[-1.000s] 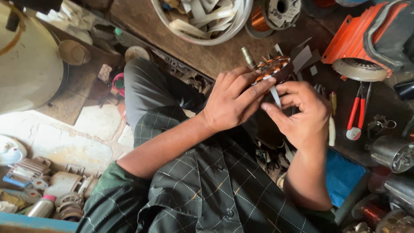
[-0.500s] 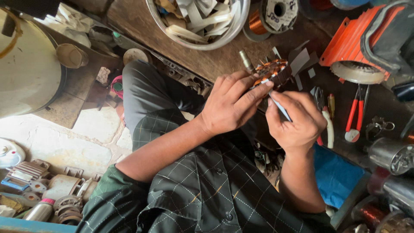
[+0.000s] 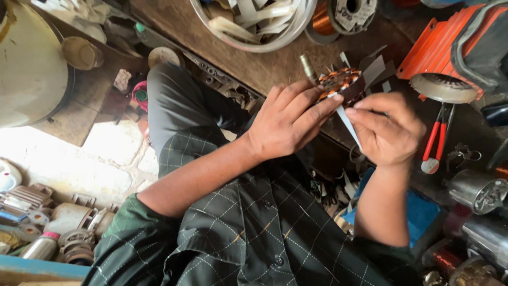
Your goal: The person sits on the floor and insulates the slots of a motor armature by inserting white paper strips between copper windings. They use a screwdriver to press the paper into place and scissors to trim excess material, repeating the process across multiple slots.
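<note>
My left hand (image 3: 288,123) grips a small motor armature (image 3: 338,82) with copper windings and a metal shaft (image 3: 308,68), held over the brown workbench (image 3: 264,66). Grey paper strips stick out of its slots. My right hand (image 3: 389,130) pinches a narrow white paper strip (image 3: 349,127) whose upper end meets the armature. Both hands are close together, fingertips nearly touching. My green checked shirt and grey trouser leg fill the lower middle.
A metal bowl (image 3: 248,32) of pale strips and a copper wire spool (image 3: 338,16) sit at the bench's far side. An orange machine (image 3: 439,47), red-handled pliers (image 3: 436,140) and metal housings (image 3: 476,190) crowd the right. Motor parts (image 3: 47,222) lie on the floor at left.
My right hand has turned and now pinches the white strip by its tip against the armature, instead of curling around it. The left hand keeps its grip.
</note>
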The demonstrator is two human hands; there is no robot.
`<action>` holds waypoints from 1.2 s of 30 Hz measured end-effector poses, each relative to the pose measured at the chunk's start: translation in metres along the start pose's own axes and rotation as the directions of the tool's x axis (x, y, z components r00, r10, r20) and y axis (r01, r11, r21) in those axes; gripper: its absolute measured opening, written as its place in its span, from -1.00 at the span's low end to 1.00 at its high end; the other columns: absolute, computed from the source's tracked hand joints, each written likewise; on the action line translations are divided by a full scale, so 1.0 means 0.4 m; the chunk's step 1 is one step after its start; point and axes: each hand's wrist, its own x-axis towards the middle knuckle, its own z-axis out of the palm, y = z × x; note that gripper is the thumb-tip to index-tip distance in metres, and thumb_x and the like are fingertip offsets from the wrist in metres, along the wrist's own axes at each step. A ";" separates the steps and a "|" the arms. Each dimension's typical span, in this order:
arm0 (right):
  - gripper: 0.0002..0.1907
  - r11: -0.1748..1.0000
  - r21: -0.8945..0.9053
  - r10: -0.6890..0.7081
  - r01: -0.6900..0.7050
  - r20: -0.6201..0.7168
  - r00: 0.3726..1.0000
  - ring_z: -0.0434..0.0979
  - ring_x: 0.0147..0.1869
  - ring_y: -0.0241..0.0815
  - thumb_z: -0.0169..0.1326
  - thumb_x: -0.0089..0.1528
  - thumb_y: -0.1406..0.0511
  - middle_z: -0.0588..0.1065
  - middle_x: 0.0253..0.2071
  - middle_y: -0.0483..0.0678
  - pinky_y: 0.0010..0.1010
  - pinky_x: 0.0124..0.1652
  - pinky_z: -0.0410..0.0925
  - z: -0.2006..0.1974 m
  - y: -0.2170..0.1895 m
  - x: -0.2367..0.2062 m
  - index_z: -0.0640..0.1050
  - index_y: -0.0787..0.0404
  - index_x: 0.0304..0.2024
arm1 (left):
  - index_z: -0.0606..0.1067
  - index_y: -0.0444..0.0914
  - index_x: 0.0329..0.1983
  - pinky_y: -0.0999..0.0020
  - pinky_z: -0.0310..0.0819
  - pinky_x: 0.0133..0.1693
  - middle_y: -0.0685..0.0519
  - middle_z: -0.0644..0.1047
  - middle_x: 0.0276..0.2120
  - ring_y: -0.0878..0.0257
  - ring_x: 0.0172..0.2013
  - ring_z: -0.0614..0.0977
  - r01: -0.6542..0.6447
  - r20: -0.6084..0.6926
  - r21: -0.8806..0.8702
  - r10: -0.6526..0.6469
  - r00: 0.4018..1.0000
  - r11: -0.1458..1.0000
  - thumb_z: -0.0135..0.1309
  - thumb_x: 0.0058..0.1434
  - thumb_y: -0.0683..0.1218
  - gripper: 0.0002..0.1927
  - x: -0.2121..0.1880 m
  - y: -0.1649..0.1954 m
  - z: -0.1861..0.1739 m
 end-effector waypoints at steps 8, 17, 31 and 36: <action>-0.89 0.993 0.039 0.102 -0.110 0.158 0.982 0.58 -0.13 -0.11 0.35 0.35 0.36 0.52 -0.12 -0.01 -0.40 -0.16 0.42 -0.016 0.006 0.044 0.66 0.17 -0.11 | 0.35 -0.20 0.43 0.12 0.39 0.15 -0.02 0.45 0.16 0.01 0.22 0.49 0.004 -0.002 -0.004 -0.004 1.000 1.000 0.25 0.33 -0.11 -0.38 -0.006 0.000 -0.003; -0.83 0.997 -0.017 0.077 -0.076 0.274 0.959 0.58 -0.10 -0.10 0.30 0.44 0.25 0.51 -0.12 -0.02 -0.39 -0.13 0.41 -0.037 0.002 0.071 0.63 0.21 -0.15 | 0.34 -0.20 0.44 0.17 0.38 0.10 0.00 0.45 0.19 0.02 0.23 0.48 0.006 -0.003 -0.002 -0.006 1.000 1.000 0.22 0.31 -0.13 -0.37 -0.015 -0.002 0.002; -0.84 0.998 -0.059 0.046 -0.027 0.343 0.938 0.60 -0.10 -0.04 0.31 0.37 0.36 0.52 -0.13 0.04 -0.36 -0.12 0.46 -0.051 -0.018 0.110 0.58 0.33 -0.18 | 0.34 -0.19 0.44 0.20 0.37 0.09 0.03 0.45 0.19 0.05 0.24 0.47 0.023 -0.011 0.012 -0.023 1.000 1.000 0.23 0.33 -0.11 -0.38 -0.019 -0.001 0.008; -0.84 0.998 -0.046 0.065 -0.052 0.345 0.936 0.60 -0.10 -0.04 0.31 0.36 0.37 0.53 -0.14 0.05 -0.35 -0.13 0.46 -0.048 -0.028 0.127 0.58 0.33 -0.19 | 0.35 -0.19 0.43 0.18 0.36 0.07 0.02 0.45 0.19 0.04 0.24 0.47 0.024 -0.008 0.003 -0.024 1.000 1.000 0.23 0.30 -0.11 -0.38 -0.021 -0.006 0.011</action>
